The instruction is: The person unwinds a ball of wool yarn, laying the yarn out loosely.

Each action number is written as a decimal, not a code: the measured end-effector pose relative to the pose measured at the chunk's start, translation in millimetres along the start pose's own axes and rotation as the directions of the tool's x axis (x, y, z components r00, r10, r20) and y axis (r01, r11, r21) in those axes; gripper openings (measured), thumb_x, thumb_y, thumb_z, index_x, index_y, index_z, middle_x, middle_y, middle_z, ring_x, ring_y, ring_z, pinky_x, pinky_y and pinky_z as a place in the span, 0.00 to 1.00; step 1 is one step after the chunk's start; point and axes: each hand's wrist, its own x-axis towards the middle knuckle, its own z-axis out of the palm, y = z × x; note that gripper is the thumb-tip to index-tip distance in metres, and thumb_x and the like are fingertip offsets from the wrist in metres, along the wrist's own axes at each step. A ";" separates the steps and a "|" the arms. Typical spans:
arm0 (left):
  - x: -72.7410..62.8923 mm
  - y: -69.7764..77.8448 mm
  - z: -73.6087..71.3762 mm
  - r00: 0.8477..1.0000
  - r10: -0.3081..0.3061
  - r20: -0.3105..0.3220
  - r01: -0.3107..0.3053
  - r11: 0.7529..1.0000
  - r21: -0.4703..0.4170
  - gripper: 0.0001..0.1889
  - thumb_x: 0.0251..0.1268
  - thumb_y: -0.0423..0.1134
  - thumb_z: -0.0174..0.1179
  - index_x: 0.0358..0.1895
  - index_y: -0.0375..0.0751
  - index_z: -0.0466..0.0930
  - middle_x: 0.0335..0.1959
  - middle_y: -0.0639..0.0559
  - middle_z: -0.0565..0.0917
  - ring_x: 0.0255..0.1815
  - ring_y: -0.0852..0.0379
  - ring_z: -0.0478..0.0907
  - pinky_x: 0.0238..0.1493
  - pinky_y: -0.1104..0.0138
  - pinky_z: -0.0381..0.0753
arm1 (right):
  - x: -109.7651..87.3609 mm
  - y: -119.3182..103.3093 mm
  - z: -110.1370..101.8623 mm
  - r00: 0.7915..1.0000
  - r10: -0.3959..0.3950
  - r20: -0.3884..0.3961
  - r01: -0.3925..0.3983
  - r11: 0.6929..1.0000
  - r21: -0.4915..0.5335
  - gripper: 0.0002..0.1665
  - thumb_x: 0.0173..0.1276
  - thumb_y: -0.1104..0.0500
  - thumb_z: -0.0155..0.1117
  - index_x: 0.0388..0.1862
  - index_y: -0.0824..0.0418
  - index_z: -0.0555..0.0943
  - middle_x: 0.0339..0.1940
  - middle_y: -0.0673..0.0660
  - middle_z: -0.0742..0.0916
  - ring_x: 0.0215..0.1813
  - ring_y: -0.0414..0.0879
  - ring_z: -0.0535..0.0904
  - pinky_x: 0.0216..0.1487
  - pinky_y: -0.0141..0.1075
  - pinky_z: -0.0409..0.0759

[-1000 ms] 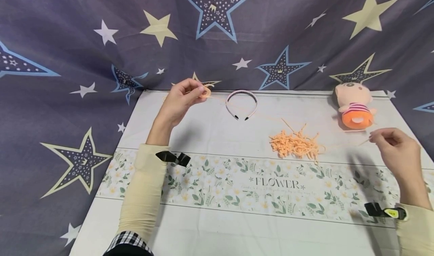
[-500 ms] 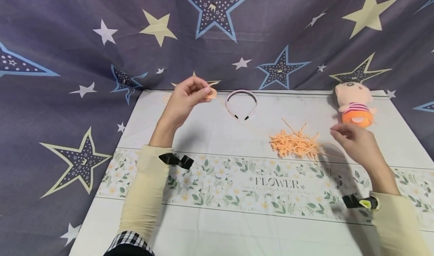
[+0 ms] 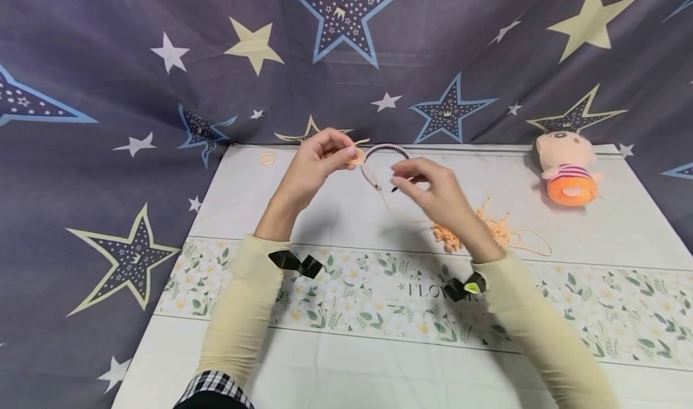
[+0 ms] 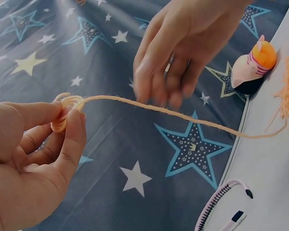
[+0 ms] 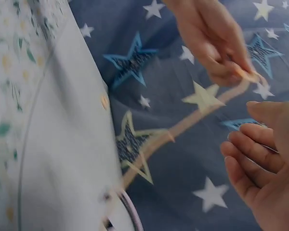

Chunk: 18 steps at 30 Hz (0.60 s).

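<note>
My left hand (image 3: 316, 165) pinches a small coil of orange yarn (image 4: 59, 125) between thumb and fingers, raised above the far side of the table. From the coil a single yarn strand (image 4: 159, 109) sags down to a tangled pile of orange yarn (image 3: 498, 231) lying right of centre, partly covered by the right forearm in the head view. My right hand (image 3: 433, 189) hovers just right of the coil, fingers loosely bent and holding nothing. In the right wrist view, a gap shows between its thumb and fingers (image 5: 248, 149).
A pink headband (image 3: 387, 148) with dark teeth lies behind the hands. At the back right is a plush toy (image 3: 568, 168) in orange shorts. A small orange ring (image 3: 267, 159) lies at the back left. A star-patterned curtain (image 3: 335, 96) hangs along the table's far edge.
My right hand has let go of the yarn at the far right and swung left to beside the coil. The left hand has drifted slightly right, uncovering the orange ring.
</note>
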 end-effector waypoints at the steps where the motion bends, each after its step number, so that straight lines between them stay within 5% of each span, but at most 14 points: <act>1: 0.3 -0.4 1.1 1.000 -0.001 0.001 0.001 1.000 0.001 0.04 0.67 0.26 0.56 0.38 0.39 0.76 0.35 0.52 0.81 0.37 0.59 0.79 0.44 0.69 0.83 | 2.4 -1.3 6.9 1.000 0.004 0.006 -0.004 1.000 0.019 0.12 0.66 0.59 0.65 0.47 0.62 0.82 0.42 0.56 0.88 0.41 0.44 0.82 0.46 0.30 0.81; 8: 0.7 -1.0 4.9 1.000 -0.006 0.005 0.006 1.000 0.012 0.03 0.67 0.27 0.55 0.38 0.38 0.75 0.36 0.52 0.81 0.38 0.59 0.79 0.44 0.68 0.84 | 3.8 -4.5 27.5 0.999 0.054 -0.009 -0.052 0.989 0.136 0.06 0.67 0.59 0.64 0.38 0.60 0.84 0.36 0.54 0.87 0.38 0.41 0.81 0.42 0.30 0.80; 18: 3.0 -3.6 -1.7 0.998 0.001 -0.064 -0.004 0.999 -0.047 0.04 0.65 0.25 0.56 0.38 0.38 0.76 0.33 0.51 0.80 0.34 0.60 0.80 0.41 0.70 0.84 | -13.1 -6.7 -1.9 0.996 0.078 -0.035 -0.074 0.992 0.101 0.05 0.68 0.62 0.62 0.37 0.64 0.82 0.33 0.57 0.86 0.36 0.36 0.80 0.42 0.27 0.80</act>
